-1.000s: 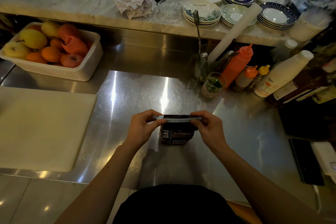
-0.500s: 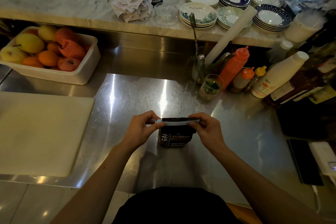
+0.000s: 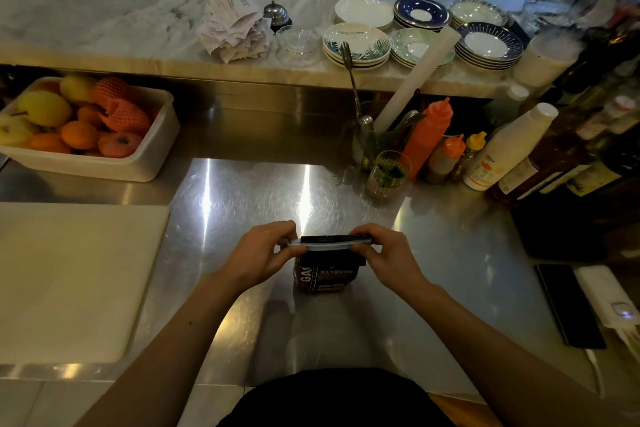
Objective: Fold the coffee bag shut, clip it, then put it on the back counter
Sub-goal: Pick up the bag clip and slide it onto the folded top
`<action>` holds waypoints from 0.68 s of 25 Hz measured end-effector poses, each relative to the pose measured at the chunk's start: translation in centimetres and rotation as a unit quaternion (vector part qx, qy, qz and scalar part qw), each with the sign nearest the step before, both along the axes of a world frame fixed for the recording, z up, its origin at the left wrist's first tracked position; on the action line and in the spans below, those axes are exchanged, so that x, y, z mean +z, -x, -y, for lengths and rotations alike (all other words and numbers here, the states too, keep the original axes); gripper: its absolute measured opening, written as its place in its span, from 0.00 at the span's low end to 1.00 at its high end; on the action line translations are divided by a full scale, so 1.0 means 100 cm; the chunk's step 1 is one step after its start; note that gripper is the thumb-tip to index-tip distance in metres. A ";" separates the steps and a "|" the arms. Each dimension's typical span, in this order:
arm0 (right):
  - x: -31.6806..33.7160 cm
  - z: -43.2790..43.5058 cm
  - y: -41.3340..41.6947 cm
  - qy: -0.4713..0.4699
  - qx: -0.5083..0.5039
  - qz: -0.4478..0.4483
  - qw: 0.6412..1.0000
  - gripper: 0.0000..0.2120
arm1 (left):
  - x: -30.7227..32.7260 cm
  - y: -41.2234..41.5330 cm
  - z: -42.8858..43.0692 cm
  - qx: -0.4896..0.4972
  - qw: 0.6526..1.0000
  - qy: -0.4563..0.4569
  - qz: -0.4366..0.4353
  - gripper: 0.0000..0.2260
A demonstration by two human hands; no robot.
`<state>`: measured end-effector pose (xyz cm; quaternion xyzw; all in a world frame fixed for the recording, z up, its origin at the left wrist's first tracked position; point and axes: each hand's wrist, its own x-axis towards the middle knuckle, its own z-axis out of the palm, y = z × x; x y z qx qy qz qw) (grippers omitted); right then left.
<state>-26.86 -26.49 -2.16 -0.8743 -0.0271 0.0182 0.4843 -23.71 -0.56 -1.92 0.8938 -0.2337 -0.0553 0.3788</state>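
Note:
A dark brown coffee bag (image 3: 325,276) with white lettering stands upright on the steel counter (image 3: 242,204) in front of me. Its top is folded flat, and a long pale clip (image 3: 327,243) lies along the fold. My left hand (image 3: 258,255) pinches the clip's left end. My right hand (image 3: 386,255) pinches the right end of the clip and fold. The marble back counter (image 3: 104,28) runs across the far side, raised above the steel one.
A white cutting board (image 3: 69,274) lies at left, a tub of fruit (image 3: 86,125) behind it. Squeeze bottles (image 3: 427,135), a glass (image 3: 388,173) and a utensil holder stand at right. Stacked plates (image 3: 356,43), receipts (image 3: 235,28) and a bell sit on the back counter. A phone (image 3: 568,305) lies at right.
Both hands stay on the ends of the clip on the bag's folded top. The bag has not moved on the counter; only my head has shifted slightly.

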 end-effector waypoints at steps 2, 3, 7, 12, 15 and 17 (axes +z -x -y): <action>0.001 -0.001 0.000 -0.002 -0.001 0.000 1.000 0.07 | 0.000 0.001 0.001 0.011 1.000 0.018 -0.018 0.16; 0.001 -0.001 0.001 -0.003 0.000 0.000 1.000 0.07 | -0.001 0.001 0.001 0.017 0.999 0.026 -0.029 0.16; 0.006 -0.002 0.004 -0.010 0.006 -0.008 1.000 0.07 | 0.000 0.002 0.000 0.034 0.996 0.048 -0.074 0.09; 0.005 -0.001 0.004 -0.021 0.000 -0.022 1.000 0.06 | -0.004 0.010 0.005 0.088 0.969 0.143 -0.183 0.09; 0.002 0.000 0.003 -0.013 0.004 -0.020 1.000 0.07 | -0.004 0.014 0.011 0.111 0.951 0.191 -0.215 0.09; 0.002 0.000 0.004 -0.019 0.006 -0.021 1.000 0.08 | -0.002 0.017 0.013 0.120 0.945 0.206 -0.222 0.08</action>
